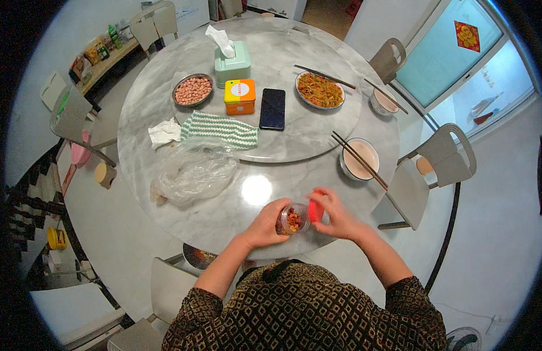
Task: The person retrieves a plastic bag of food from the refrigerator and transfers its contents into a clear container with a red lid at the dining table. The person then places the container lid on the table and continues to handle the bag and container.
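Note:
My left hand [267, 224] grips a clear plastic jar [301, 223] near the table's front edge. The jar is tilted, its open mouth facing right, and reddish-brown and yellow dried food pieces [293, 219] show inside. In my right hand [337, 215] is a red screw lid [315, 208], held beside the mouth and apart from it as far as I can see. The right fingers are slightly blurred. To the left of the jar a crumpled clear plastic bag [196, 173] lies on the marble table [279, 184].
A raised round turntable [315, 140] carries a bowl of peanuts [193, 90], a tissue box [233, 66], an orange tin [240, 98], a phone [272, 109] and a noodle plate [320, 91]. Chopsticks rest across a bowl [360, 160] at right. Chairs [411, 193] surround the table.

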`<state>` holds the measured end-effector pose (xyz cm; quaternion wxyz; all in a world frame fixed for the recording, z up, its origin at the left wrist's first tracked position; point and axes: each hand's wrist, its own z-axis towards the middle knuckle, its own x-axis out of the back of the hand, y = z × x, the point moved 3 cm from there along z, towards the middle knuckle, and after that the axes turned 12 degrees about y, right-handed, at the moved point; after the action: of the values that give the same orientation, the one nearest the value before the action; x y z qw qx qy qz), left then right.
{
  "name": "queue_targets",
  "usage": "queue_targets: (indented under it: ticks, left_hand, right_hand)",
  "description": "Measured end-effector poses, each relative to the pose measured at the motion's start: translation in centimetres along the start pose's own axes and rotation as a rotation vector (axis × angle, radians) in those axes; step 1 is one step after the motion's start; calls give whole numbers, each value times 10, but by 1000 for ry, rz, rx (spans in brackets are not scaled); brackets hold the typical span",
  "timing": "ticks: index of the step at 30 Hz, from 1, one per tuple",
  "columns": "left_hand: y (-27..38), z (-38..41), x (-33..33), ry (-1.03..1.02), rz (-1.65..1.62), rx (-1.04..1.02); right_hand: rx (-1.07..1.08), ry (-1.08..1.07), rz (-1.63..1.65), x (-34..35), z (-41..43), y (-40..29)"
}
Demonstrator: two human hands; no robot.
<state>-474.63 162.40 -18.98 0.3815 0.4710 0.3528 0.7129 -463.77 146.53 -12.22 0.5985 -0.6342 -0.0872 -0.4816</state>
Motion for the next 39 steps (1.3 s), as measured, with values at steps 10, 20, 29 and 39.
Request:
queue_targets:
  ticks: [10, 20, 29, 39]
  left_hand:
    - [-34, -8, -12, 221, -11, 15]
    - [-33, -19, 19, 241, 154, 250]
    - [-82, -99, 126, 1545, -112, 795]
    - [-83, -79, 177, 1443, -548, 715]
  right_hand:
    - [-224, 462, -171, -44, -32, 101]
    - [-278, 472, -366, -54, -47, 95]
    - [-285, 633, -322, -36, -45, 46]
    - [-78, 495, 1, -60, 6, -72]
